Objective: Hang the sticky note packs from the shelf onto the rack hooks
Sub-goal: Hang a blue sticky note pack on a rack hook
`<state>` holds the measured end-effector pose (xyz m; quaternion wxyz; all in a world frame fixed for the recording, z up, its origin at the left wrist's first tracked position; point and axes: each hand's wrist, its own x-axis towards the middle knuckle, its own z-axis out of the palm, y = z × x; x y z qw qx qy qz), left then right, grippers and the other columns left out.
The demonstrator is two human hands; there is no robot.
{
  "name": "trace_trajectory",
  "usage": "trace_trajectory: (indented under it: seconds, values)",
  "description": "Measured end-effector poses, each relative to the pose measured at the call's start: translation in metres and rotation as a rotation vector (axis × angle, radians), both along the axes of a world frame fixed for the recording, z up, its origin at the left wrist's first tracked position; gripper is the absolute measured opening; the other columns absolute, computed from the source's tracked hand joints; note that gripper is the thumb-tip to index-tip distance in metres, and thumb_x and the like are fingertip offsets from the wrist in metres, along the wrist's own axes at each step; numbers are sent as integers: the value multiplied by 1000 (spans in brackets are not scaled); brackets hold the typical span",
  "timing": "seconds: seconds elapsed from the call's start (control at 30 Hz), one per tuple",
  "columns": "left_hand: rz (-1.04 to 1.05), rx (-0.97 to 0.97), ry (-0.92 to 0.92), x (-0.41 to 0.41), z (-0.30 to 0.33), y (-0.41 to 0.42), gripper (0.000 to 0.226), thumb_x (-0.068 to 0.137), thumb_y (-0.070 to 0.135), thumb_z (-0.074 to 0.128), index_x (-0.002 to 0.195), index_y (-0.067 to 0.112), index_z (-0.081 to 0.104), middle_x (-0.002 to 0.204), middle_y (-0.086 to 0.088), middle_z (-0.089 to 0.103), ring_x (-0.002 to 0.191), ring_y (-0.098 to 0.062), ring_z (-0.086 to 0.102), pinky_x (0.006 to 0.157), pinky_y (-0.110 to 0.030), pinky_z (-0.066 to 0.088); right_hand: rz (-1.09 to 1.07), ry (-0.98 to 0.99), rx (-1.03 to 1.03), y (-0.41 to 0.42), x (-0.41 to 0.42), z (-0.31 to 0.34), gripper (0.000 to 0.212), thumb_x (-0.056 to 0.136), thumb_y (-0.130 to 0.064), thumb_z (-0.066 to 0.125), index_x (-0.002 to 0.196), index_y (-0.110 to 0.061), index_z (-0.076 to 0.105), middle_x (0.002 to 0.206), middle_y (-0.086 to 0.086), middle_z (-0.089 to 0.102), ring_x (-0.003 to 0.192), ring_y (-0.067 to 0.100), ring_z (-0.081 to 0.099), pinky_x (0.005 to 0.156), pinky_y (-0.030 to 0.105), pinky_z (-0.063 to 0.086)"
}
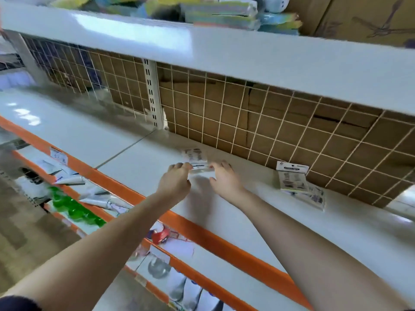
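Head | sticky note pack (195, 158) between both hands (fingertips touching) | shelf (139, 162)

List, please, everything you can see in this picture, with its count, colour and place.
sticky note pack: one, white and clear, on the white shelf between both hands.
leaning packs: a small pile, exact count unclear, white, right, against the wire grid.
white shelf: one, white with an orange front edge, middle.
wire grid: white, behind the shelf, brown cardboard showing through it.
upper shelf: one, white, above, carrying blurred pastel packs.
lower shelves: orange-edged, below left, with mixed goods, some of them green.
left hand: one, fingers on the pack's left end.
right hand: one, fingers on the pack's right end.
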<state>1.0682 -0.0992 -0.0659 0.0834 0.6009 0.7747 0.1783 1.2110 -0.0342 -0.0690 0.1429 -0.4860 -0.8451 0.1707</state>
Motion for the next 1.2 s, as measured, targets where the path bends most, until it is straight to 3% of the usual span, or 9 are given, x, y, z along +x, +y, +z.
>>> trace_trajectory:
  seconds: [0.23, 0.47, 0.57, 0.7, 0.87, 0.93, 1.0, 1.1, 1.2]
  values:
    - [-172, -23, 48, -42, -21, 51, 43, 89, 11, 52, 132, 12, 46, 138, -7, 47, 132, -24, 32, 99, -37, 38, -89, -127, 58, 31, -31, -23, 45, 92, -23, 57, 134, -12, 44, 129, 12, 49, 118, 30, 47, 93, 37, 43]
    - [-212, 155, 68, -55, -31, 67, 23, 94, 19, 48, 105, 20, 68, 122, -1, 61, 119, -24, 47, 87, -34, 39, -178, -22, 153, 39, -39, -32, 23, 96, -24, 51, 111, -9, 59, 113, 11, 56, 106, 29, 52, 76, 33, 42]
    - [-248, 244, -1, -50, -28, 67, 19, 94, 18, 53, 104, 15, 68, 113, -7, 65, 114, -29, 50, 86, -36, 40, -243, 137, 142, 35, -30, -29, 22, 96, -23, 52, 104, -5, 61, 110, 11, 56, 108, 27, 48, 77, 36, 44]
    - [-239, 350, -317, -19, -13, 62, 15, 96, 19, 51, 87, 11, 59, 87, -12, 64, 75, -33, 54, 61, -33, 35, -493, 629, 7, 22, -12, -16, 7, 90, -20, 63, 84, -16, 63, 88, -5, 58, 92, 23, 58, 69, 25, 36]
    - [-246, 392, -624, 32, 4, 65, 18, 98, 19, 48, 91, 5, 56, 85, -16, 66, 75, -36, 57, 59, -35, 37, -630, 825, -36, 9, 30, 5, 18, 89, -34, 65, 77, -23, 58, 64, -12, 65, 63, 5, 61, 52, 18, 39]
    - [-189, 372, -731, 46, 8, 70, 20, 98, 17, 48, 96, 1, 60, 93, -14, 68, 80, -32, 59, 63, -34, 39, -691, 801, -20, 8, 53, 10, 14, 89, -32, 64, 78, -24, 60, 66, -16, 65, 62, 0, 58, 51, 13, 41]
    - [-167, 352, -816, 56, 6, 73, 20, 98, 14, 48, 98, 0, 61, 95, -10, 67, 79, -23, 57, 63, -26, 35, -752, 642, -17, 11, 75, 8, 10, 91, -31, 57, 92, -22, 63, 88, -6, 68, 84, 16, 62, 68, 25, 49]
    - [-180, 308, -937, 67, 0, 75, 19, 98, 13, 48, 100, 0, 61, 93, -4, 64, 77, -15, 55, 59, -14, 36, -761, 119, 12, 18, 106, -5, 34, 95, -32, 51, 123, -12, 53, 128, 12, 52, 120, 30, 45, 96, 38, 37]
    - [-174, 267, -968, 73, -7, 76, 19, 98, 14, 48, 102, 1, 62, 93, -5, 64, 78, -16, 55, 59, -14, 35, -786, -75, -54, 19, 124, -15, 58, 94, -37, 53, 141, -10, 34, 148, 11, 34, 134, 31, 30, 108, 40, 30]
